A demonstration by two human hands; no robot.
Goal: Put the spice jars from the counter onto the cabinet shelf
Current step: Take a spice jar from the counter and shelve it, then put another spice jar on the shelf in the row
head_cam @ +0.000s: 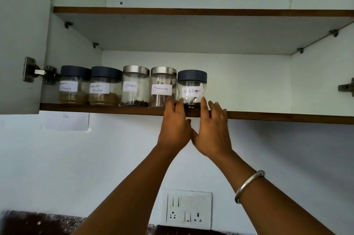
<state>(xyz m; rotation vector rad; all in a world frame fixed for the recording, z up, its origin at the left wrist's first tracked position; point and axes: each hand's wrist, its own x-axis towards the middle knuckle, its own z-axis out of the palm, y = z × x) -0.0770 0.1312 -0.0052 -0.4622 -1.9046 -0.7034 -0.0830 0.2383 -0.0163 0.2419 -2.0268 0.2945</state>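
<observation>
At the shelf's front edge, both hands reach up with fingers loosely spread: left hand (175, 125) touching the lower left side of the Black Pepper jar (192, 89), right hand (212, 129) at its lower right, neither closed around it. That jar stands upright on the cabinet shelf (287, 116), rightmost of five, just beside the Cinnamon jar (162, 87).

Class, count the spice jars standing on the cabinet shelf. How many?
5, in one row on the lower shelf, left to right: masala jar, coriander powder jar, cloves jar, cinnamon jar, black pepper jar. None seems hidden.
</observation>
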